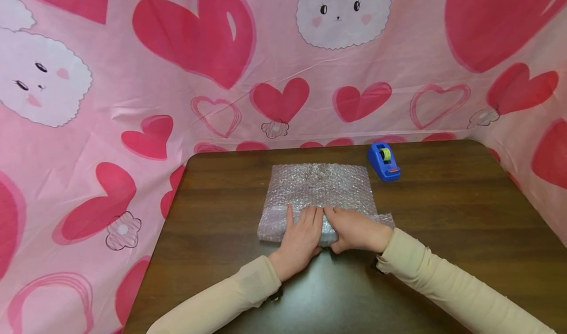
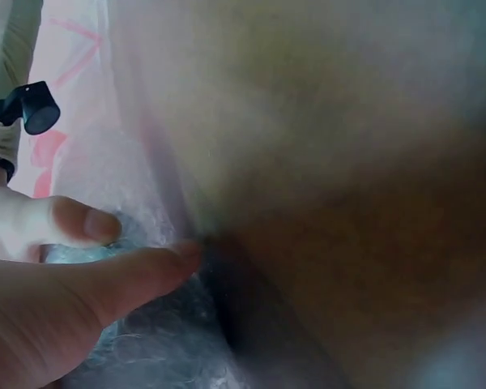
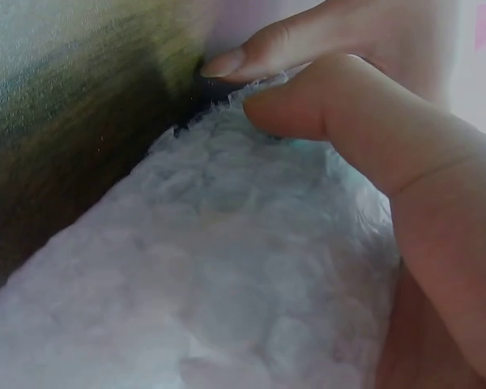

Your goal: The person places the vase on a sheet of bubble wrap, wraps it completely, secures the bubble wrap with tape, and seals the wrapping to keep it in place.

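Note:
A sheet of bubble wrap (image 1: pixel 319 186) lies on the table, its near part folded over into a thick bundle. Something bluish shows through the wrap between the hands, its kind hidden by the layers. My left hand (image 1: pixel 299 238) grips the bundle's near edge, fingers over the top and thumb at the front. Close beside it, my right hand (image 1: pixel 359 229) holds the same folded edge. Both thumbs press the wrap close together in the right wrist view, with the left thumb (image 3: pixel 227 63) just beyond the right thumb (image 3: pixel 287 109).
A blue tape dispenser (image 1: pixel 384 162) with a yellowish roll stands behind the wrap to the right. The dark wooden table (image 1: pixel 212 196) has rounded far corners. Pink heart-patterned cloth (image 1: pixel 283 44) hangs along the back and sides.

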A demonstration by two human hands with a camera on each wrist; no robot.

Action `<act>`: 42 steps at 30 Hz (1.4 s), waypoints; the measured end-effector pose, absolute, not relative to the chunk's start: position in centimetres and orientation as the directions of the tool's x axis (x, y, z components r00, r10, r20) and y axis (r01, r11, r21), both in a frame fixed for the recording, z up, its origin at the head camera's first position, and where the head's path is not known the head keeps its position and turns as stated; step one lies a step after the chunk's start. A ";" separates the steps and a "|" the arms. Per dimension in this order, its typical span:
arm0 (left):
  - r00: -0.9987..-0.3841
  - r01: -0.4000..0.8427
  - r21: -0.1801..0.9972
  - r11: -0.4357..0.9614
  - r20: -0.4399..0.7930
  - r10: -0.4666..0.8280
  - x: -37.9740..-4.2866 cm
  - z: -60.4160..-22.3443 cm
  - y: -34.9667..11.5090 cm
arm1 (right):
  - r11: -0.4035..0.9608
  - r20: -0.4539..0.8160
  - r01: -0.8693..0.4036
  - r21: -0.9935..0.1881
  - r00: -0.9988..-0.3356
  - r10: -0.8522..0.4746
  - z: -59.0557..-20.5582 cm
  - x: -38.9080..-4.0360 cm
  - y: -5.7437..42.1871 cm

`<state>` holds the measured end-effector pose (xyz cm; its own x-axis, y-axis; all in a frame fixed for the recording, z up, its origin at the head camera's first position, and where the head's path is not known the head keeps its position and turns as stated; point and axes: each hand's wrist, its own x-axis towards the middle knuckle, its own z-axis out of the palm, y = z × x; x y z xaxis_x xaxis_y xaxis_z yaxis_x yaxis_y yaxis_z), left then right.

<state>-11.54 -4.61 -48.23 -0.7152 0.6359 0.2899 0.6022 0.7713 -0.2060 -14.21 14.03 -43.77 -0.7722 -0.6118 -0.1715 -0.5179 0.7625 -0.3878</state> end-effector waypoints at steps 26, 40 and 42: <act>-0.800 0.595 0.059 0.802 0.142 0.583 -13.6 -47.0 -4.2 | 0.813 0.169 -0.579 0.064 -0.796 -0.581 -44.9 -10.3 13.3; -0.783 0.622 0.136 0.771 0.089 0.616 -14.5 -46.4 -4.5 | 0.816 0.235 -0.578 -0.021 -0.796 -0.558 -46.3 -10.8 13.5; -0.781 0.625 0.135 0.769 0.086 0.619 -14.5 -46.3 -4.5 | 0.816 0.247 -0.578 -0.010 -0.792 -0.558 -46.5 -10.9 13.5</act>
